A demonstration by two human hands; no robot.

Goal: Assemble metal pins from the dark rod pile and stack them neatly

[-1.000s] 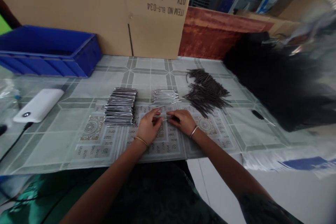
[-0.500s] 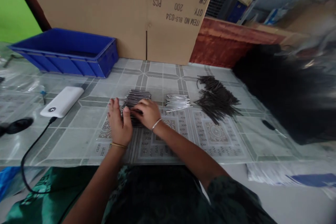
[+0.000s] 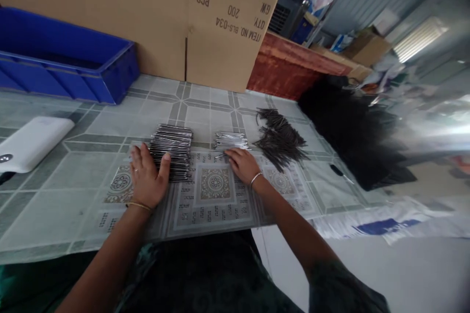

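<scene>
Metal rods, larger stack (image 3: 172, 139): laid side by side in a neat dark-and-silver bank, left of centre on the bench (image 3: 99, 166), ends roughly lined up.

Left hand (image 3: 150, 176): flat along the left edge of that larger stack, fingers loosely side by side and pointing away from the person, thumb spread wide from them and reaching over the near part of the rods; it wears a gold-coloured bangle.

Right hand (image 3: 242, 162): down at the near edge of the smaller stack, fingers bunched together at the rods there; I can't tell whether they pinch one. A silver-coloured bangle circles the wrist.

Smaller stack (image 3: 230, 140): brighter silver rods, between the larger stack and the dark strips, apart from both.

Dark strips (image 3: 281, 139): thin brownish-black lengths in a loose, untidy pile, right of the smaller stack.

Black-handled tool (image 3: 336, 171): lying by itself farther right, slim shaft pointing towards the black heap (image 3: 341, 127).

White power bank (image 3: 35, 144): on the far left, a dark plug at its near end.

Blue crate (image 3: 55, 79): back left, against the cardboard sheet (image 3: 157, 19), whose print, including "BLS-034", stands upside down.
</scene>
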